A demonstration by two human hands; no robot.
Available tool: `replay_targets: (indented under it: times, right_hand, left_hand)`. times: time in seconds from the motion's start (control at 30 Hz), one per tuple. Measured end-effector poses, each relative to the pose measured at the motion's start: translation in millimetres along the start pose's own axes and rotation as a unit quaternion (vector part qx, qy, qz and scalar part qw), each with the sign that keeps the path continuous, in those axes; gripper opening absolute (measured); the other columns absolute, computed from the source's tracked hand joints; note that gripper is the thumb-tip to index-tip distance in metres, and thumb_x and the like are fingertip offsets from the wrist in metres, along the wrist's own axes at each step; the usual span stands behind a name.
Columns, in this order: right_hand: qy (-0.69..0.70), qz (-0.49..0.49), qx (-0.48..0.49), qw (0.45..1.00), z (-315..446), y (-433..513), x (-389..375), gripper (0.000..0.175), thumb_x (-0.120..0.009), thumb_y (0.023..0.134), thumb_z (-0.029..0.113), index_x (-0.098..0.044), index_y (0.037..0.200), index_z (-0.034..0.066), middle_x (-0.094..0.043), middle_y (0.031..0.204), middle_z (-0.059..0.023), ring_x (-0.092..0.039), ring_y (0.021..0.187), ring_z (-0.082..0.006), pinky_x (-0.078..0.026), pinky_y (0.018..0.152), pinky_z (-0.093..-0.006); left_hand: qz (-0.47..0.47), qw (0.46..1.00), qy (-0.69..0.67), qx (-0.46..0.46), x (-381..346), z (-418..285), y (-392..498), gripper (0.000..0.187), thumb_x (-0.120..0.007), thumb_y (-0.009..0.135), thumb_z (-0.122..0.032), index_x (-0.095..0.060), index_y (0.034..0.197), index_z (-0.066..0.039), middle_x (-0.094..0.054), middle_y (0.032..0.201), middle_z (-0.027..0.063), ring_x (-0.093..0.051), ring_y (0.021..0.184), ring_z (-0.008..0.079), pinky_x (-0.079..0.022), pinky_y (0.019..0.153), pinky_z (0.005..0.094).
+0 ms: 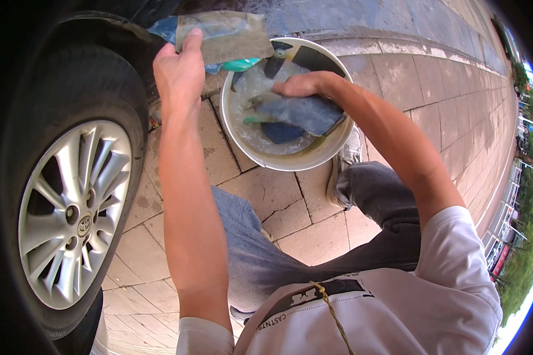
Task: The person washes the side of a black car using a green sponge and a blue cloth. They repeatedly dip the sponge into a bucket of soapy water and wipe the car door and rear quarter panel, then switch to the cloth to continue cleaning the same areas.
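My left hand (182, 73) grips a greyish-brown cloth (224, 37), its thumb on top, at the bucket's upper left rim. Blue and bright green cloth parts show beside and under it. My right hand (300, 84) holds a wet blue-grey cloth (300, 111) inside a round white bucket (260, 160); its fingers are partly hidden. Cloudy, foamy water (253, 86) lies in the bucket, with a darker blue piece under the cloth. Dark patches show on the bucket's far inner wall.
A car wheel (77, 213) with a silver multi-spoke rim stands close on the left, under dark bodywork. The bucket stands on paving slabs (271, 191). My shoe (353, 148) is at its lower right. A kerb strip (395, 47) runs beyond.
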State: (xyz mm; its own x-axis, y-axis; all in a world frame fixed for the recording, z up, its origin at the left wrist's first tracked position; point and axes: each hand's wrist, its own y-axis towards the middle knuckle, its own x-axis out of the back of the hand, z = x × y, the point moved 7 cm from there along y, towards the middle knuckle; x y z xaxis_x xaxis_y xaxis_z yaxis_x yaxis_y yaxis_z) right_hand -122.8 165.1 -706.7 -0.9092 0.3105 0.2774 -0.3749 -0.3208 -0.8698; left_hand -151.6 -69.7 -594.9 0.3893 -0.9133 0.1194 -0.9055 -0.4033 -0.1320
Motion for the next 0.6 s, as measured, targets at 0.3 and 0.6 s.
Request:
replay_targets:
  times: [0.3,0.6]
  right_hand:
    - [-0.441,-0.112,0.073,0.888,-33.0,67.7,-5.1,0.020,-0.072,0.075,0.018,-0.080,0.089,0.0066,-0.076,0.098,-0.0168,-0.073,0.096,-0.0329,-0.058,0.085,-0.0435]
    - [-0.490,-0.039,-0.046,0.869,-43.0,71.0,-52.5,0.032,-0.064,0.092,0.017,-0.076,0.122,0.0134,-0.071,0.131,-0.0077,-0.069,0.117,-0.0242,-0.053,0.098,-0.0387]
  left_hand:
    - [-0.032,0.999,-0.013,0.005,17.3,8.7,12.3,0.033,-0.073,0.093,-0.028,-0.068,0.093,0.005,-0.067,0.083,0.0073,-0.056,0.076,0.0142,-0.048,0.073,0.0332]
    - [-0.045,0.997,-0.063,0.024,19.1,10.5,13.5,0.031,-0.072,0.095,-0.020,-0.070,0.110,0.007,-0.073,0.103,0.0091,-0.063,0.091,0.0138,-0.049,0.084,0.0298]
